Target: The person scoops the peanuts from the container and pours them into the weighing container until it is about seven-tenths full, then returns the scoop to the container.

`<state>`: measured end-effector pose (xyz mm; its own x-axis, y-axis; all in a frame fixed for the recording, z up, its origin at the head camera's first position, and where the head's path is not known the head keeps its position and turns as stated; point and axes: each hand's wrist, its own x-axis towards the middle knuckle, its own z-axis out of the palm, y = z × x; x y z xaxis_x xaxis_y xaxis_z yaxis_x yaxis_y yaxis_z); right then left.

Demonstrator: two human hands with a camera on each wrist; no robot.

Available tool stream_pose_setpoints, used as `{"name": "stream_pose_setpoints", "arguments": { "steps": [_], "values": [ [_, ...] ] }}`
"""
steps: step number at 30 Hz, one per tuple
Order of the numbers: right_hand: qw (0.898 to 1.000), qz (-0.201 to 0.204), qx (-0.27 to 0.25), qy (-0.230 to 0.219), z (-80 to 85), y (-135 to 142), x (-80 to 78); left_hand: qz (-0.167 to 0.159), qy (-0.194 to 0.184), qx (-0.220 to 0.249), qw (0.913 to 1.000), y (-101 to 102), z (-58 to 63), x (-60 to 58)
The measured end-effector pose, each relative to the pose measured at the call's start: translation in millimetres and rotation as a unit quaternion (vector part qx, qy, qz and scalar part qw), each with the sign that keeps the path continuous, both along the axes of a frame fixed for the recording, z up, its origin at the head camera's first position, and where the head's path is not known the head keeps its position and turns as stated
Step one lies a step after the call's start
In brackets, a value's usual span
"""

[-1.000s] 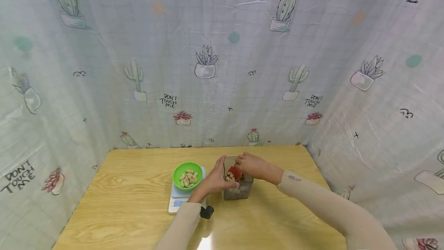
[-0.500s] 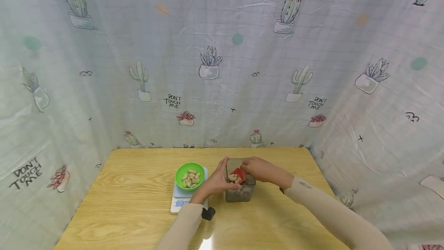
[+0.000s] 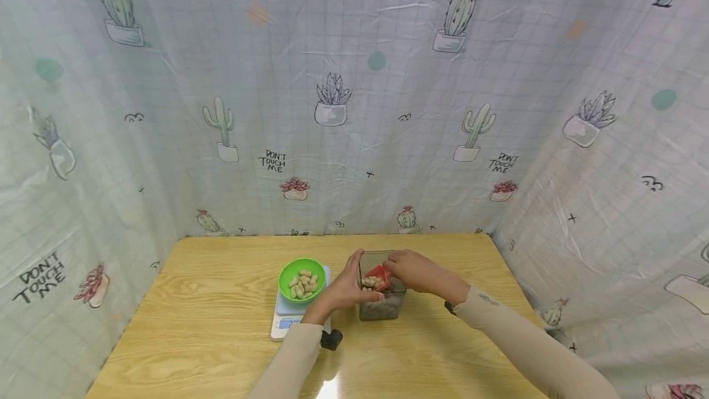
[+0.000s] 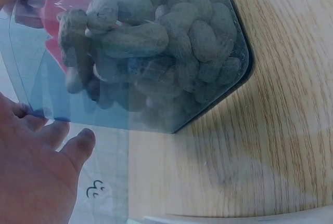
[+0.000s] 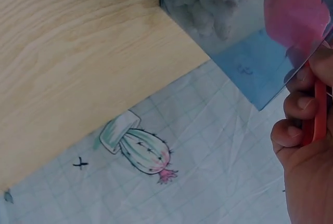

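My left hand (image 3: 342,288) grips a clear grey plastic container (image 3: 379,311) at its left side, the thumb along the near side and fingers at the far left. Unshelled peanuts (image 4: 205,39) fill the container's lower part. From the right, my right hand (image 3: 412,270) reaches over the rim holding a red scoop (image 3: 378,273). In the right wrist view its fingers curl round the scoop's handle (image 5: 315,125). The scoop's bowl is inside the container, with peanuts in and against it. How many it carries is hard to tell through the tinted wall.
Left of the container, a green bowl (image 3: 284,273) with several peanuts sits on a white kitchen scale (image 3: 279,329). Its lit display is too small to read. The wooden table (image 3: 210,300) is backed by a cactus-print curtain (image 3: 354,196).
The scoop has turned within the container, so its opening now shows with peanuts in it. My right hand shifted slightly right and nearer. The left hand keeps its grip.
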<state>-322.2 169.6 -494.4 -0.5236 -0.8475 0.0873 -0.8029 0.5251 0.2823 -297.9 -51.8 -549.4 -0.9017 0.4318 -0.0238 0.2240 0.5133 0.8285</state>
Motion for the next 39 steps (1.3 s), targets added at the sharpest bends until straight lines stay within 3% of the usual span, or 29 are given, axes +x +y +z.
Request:
{"name": "stream_pose_setpoints", "arguments": {
  "steps": [8,15,21,28,39],
  "values": [
    [0.994,-0.031,-0.073,-0.071,-1.0,14.3,0.5,0.005,-0.001,-0.006,1.0,1.2,-1.7,-0.8],
    [0.974,-0.092,-0.137,-0.158,-1.0,25.8,8.8,0.011,-0.006,-0.002,0.9999,1.3,-1.4,-0.2],
    [0.966,-0.09,-0.193,-0.143,-15.8,29.2,13.6,0.015,-0.009,0.0,0.9998,0.4,-1.0,0.1],
    [0.962,-0.08,-0.226,-0.129,-22.0,32.6,19.4,0.013,-0.012,-0.008,0.9998,1.7,-2.4,1.9],
    [0.933,-0.122,-0.301,-0.156,-31.2,40.2,22.5,0.018,-0.008,-0.013,0.9997,2.4,-2.7,-0.2]
  ]
}}
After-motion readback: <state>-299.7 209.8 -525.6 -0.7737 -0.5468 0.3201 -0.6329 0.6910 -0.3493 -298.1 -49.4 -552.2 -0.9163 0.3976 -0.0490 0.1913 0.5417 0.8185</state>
